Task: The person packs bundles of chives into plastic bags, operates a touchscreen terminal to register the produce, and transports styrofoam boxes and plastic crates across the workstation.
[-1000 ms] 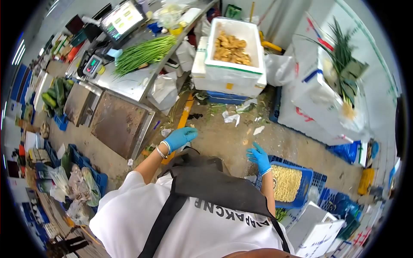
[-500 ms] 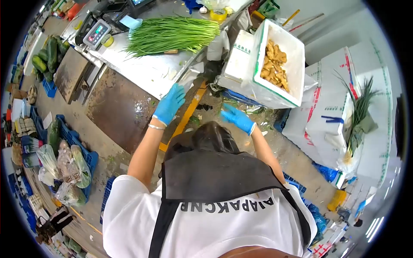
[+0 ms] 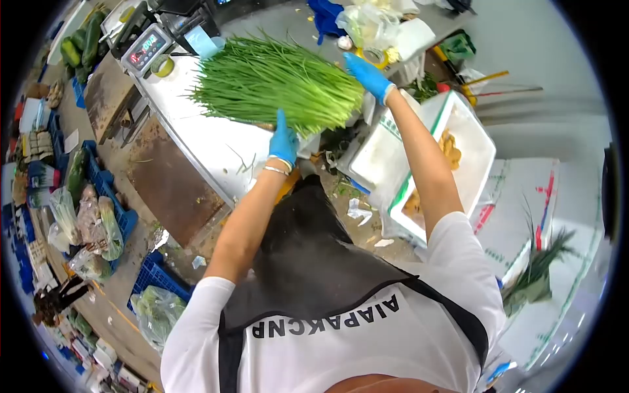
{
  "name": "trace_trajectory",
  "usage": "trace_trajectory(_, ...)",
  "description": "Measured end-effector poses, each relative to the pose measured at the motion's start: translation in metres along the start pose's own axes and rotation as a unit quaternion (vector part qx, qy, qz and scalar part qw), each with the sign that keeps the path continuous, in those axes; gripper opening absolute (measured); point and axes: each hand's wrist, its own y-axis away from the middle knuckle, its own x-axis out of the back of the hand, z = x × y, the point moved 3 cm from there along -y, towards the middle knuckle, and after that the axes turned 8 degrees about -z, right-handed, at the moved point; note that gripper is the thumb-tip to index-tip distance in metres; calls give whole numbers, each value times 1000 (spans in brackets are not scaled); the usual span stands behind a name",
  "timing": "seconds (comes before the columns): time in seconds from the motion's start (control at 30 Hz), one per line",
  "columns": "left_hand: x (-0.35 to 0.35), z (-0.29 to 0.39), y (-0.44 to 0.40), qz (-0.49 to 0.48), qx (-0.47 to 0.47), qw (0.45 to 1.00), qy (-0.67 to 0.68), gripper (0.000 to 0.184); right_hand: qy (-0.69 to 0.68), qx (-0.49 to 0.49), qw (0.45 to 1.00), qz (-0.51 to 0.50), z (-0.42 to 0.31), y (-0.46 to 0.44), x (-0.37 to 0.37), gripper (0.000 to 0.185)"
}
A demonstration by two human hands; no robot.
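A big pile of long green chives (image 3: 275, 82) lies on the metal table (image 3: 229, 154), its pale cut ends toward the right. My left hand (image 3: 283, 141), in a blue glove, is at the near edge of the pile with a finger stretched out against it. Also gloved in blue, my right hand (image 3: 369, 77) reaches to the right end of the chives, its fingers extended alongside the cut ends. Neither hand is wrapped round the pile. Whether the fingertips press on the stalks is hard to make out.
Left of the chives stands a digital scale display (image 3: 147, 50). Behind my right hand are a yellow tape roll (image 3: 373, 57) and plastic bags (image 3: 370, 26). A white foam box (image 3: 475, 141) with ginger (image 3: 451, 150) sits under my right forearm. Blue crates (image 3: 157, 278) stand left on the floor.
I have moved closer to the table. Both hands have gone from the space in front of my body up to the chives, the right one to their far right end.
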Motion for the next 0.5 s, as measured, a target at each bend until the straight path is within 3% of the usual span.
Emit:
trace_trajectory(0.07,-52,9,0,50,-76,996,21,40,136,-71,985,-73,41,-97,2,76)
trace_trajectory(0.13,-41,8,-17,67,-69,995,9,41,229,-160,951,-130,35,-122,-16,79)
trace_trajectory(0.23,-24,6,-31,72,-45,996,5,52,248,-130,923,-264,38,-145,-46,87)
trace_trajectory(0.27,-27,7,-33,52,-53,997,15,58,209,-99,950,-210,66,-156,-64,104)
trace_trajectory(0.3,-31,9,-34,32,-59,997,22,65,145,-122,948,-254,55,-149,-70,103)
trace_trajectory(0.37,-40,17,-40,-7,-33,998,57,62,19,-169,928,-331,-1,-118,-71,102)
trace_trajectory(0.5,-54,31,-41,-72,-17,990,119,61,-108,-269,860,-421,-20,-106,-82,80)
